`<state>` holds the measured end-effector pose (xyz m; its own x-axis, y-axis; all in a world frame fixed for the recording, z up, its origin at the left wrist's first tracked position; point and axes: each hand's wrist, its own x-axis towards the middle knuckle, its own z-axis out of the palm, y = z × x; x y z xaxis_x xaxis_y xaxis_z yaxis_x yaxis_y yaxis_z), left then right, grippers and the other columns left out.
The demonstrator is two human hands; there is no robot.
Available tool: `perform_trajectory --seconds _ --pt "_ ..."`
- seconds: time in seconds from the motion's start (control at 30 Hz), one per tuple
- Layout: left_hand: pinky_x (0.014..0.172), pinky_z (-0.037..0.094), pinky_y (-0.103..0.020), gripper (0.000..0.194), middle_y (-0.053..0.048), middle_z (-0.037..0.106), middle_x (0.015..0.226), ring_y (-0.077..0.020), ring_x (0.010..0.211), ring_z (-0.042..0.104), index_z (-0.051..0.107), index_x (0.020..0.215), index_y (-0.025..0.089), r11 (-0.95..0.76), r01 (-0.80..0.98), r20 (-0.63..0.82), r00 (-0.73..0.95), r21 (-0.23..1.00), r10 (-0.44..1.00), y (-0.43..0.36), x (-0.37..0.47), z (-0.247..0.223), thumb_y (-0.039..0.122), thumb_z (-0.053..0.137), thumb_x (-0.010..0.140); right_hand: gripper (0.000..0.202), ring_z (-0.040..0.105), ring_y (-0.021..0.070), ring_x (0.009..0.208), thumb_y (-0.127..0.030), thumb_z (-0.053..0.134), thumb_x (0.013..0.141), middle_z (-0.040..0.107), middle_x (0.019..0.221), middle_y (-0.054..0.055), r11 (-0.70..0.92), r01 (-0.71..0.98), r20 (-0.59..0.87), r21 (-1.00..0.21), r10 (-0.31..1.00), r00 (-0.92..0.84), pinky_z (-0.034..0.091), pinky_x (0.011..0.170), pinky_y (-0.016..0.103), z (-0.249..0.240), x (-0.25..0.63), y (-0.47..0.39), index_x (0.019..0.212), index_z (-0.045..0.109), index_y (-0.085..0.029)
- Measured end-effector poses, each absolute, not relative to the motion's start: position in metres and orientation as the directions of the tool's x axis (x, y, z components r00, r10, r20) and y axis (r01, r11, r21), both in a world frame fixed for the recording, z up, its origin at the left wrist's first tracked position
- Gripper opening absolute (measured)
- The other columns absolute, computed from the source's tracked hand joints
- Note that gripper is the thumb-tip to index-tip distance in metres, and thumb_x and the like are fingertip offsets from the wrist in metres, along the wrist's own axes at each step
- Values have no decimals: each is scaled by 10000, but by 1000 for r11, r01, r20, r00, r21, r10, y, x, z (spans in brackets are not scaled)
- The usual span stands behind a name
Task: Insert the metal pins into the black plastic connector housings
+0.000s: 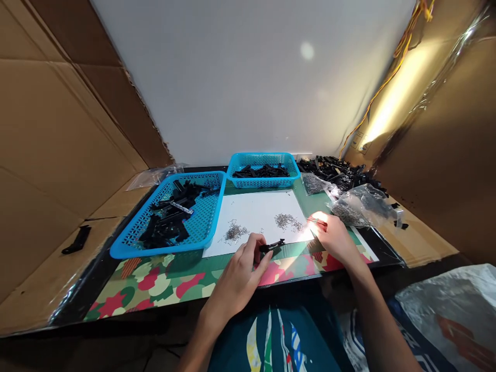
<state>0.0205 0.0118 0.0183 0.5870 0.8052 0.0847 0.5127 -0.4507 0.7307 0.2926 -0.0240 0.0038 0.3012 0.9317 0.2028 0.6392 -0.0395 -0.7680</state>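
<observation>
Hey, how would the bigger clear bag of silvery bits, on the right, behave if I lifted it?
The clear bag will likely flop and crumple, since its film looks thin and wrinkled. It may feel lopsided, as the small silvery bits sit bunched toward one end. They'd probably slide about, since they look loose.

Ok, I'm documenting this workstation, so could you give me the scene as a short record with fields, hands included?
left hand: holds a small black piece
right hand: pinches a slim object, too small to identify
white sheet: carries two piles of tiny metal pieces
left blue basket: holds jumbled black parts
rear blue basket: holds similar parts
back right: loose black heap, with clear bags nearby
</observation>
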Motion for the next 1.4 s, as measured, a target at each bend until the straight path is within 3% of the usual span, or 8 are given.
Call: perform_trajectory --seconds 0.2,0.3,0.5,0.63,0.87,1.1,1.23,1.4 --pt "808 475 -299 166 -18 655 1075 -199 964 624 578 1190 293 -533 447 162 637 718 753 12 21 18 331 455 1086 150 608 217 635 -247 625 798 681 669 37 10 520 179 -854 944 276 436 573 311 -7 292 -10 856 744 -175" --pt "816 492 -291 180 -31 673 1154 -210 1048 633 617 1164 282 -537 418 175 647 732 742 12 21 19 309 457 1085 124 626 216 642 -265 668 747 694 660 38 9 488 148 -873 958 246 461 592 309 -8 295 -3 777 737 -167" --pt "821 501 -294 193 -30 679 1147 -208 1011 639 628 1181 281 -530 413 168 650 741 741 12 21 21 325 466 1086 64 659 221 664 -247 669 690 734 701 52 16 410 107 -912 974 199 520 619 324 -4 301 0 712 682 -188" --pt "832 489 -295 194 -27 676 1139 -204 1003 631 640 1187 285 -510 403 151 654 760 742 12 19 22 325 481 1084 118 649 205 638 -274 672 699 723 683 57 -13 413 94 -911 967 238 494 590 301 -5 305 -2 721 692 -160" --pt "760 463 -295 222 -34 651 1111 -166 809 580 665 1200 288 -474 373 152 636 798 756 12 17 23 349 489 1081 177 689 220 739 -289 675 750 759 772 67 -31 437 86 -899 966 245 512 675 297 -7 308 -2 807 748 -139" --pt "761 464 -294 221 -31 650 1114 -166 817 585 668 1194 286 -468 392 141 628 792 765 12 18 22 345 490 1079 110 645 204 685 -232 644 744 724 706 49 24 512 94 -858 989 111 475 627 298 -5 308 0 720 709 -147" --pt "757 483 -284 242 -39 652 1129 -173 867 613 693 1216 294 -467 374 150 630 802 762 13 18 21 332 502 1073 107 663 223 718 -240 632 744 737 746 66 -13 439 59 -899 987 150 496 655 311 -4 309 -2 743 699 -157" --pt "776 514 -281 300 -62 637 1192 -200 986 644 747 1239 325 -502 333 200 639 798 742 17 18 17 273 521 1050 87 601 201 659 -242 639 750 678 683 42 34 408 135 -912 966 221 464 595 295 -1 299 -2 707 671 -173"
